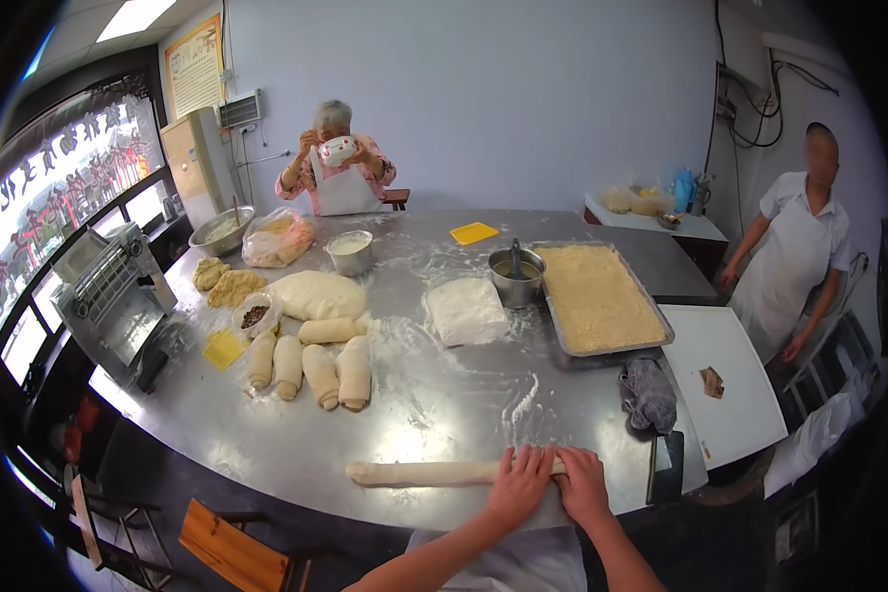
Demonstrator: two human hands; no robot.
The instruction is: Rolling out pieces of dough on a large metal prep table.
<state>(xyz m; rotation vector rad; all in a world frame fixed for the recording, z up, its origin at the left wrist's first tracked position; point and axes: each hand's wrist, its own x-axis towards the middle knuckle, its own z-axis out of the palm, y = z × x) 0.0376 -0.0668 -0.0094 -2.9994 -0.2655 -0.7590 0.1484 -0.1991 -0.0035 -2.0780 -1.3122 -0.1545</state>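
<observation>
Nearest us, our left hand (521,483) lies palm down over the right part of a long dough rope (419,475), fingers extended and together. Our right hand (584,483) sits close beside it at the rope's right end; we cannot tell whether it grips that end or only rests there. The rope lies along the near edge of the steel surface (266,424), its left end free.

The step looks like rolling or pressing the rope. To do it well, we would keep our palms flat and share the pressure evenly; with both hands bunched at one end, that part could thin or twist while the left length lags. Working outward from the middle should keep the thickness steady. We should stay back from the near edge, and clear of the dark flat object (669,469) by the right corner.

The rope looks pale cream, smooth and fairly even, with a rounded left tip. It seems soft enough to take finger marks. Farther in, toward the surface's middle, streaks of flour (525,400) could supply a light dusting if it sticks; too much might make it slide.
</observation>
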